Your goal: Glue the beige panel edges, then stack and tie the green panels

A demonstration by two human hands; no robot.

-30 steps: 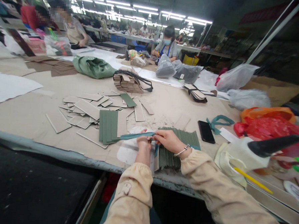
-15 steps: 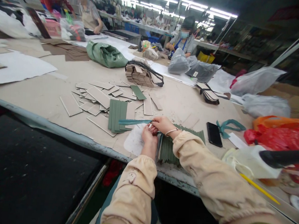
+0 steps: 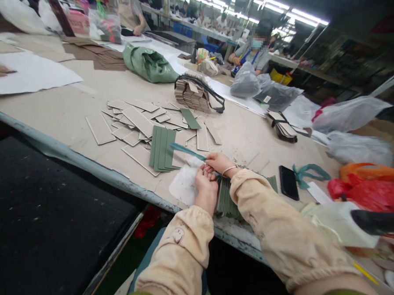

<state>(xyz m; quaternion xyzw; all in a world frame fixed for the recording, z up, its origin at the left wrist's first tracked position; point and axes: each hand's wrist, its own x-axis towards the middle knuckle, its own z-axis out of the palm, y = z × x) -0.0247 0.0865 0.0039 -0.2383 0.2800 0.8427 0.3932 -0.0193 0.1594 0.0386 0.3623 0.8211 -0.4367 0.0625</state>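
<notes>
A teal fabric strip (image 3: 186, 151) is pinched in my right hand (image 3: 220, 163), its loose end reaching left over the fanned green panels (image 3: 162, 150). Just below, my left hand (image 3: 207, 185) has its fingers curled against the right fingertips; what lies in them is hidden. Both hands are at the left end of a row of tightly packed green panels (image 3: 227, 202) standing on edge, partly covered by my right forearm. A crumpled white sheet (image 3: 182, 184) lies left of my left hand.
Beyond the fanned panels spreads a loose pile of beige panels (image 3: 137, 120). Farther back are a strapped beige bundle (image 3: 192, 96) and a green bag (image 3: 148, 63). A phone (image 3: 288, 182), another teal strip (image 3: 311, 173) and a red bag (image 3: 363, 191) lie right. The table edge (image 3: 116, 178) runs in front.
The view has shifted, so the table's things sit farther right and slightly higher. The strip's loose end now slants up to the left instead of lying level. Both hands stay close together.
</notes>
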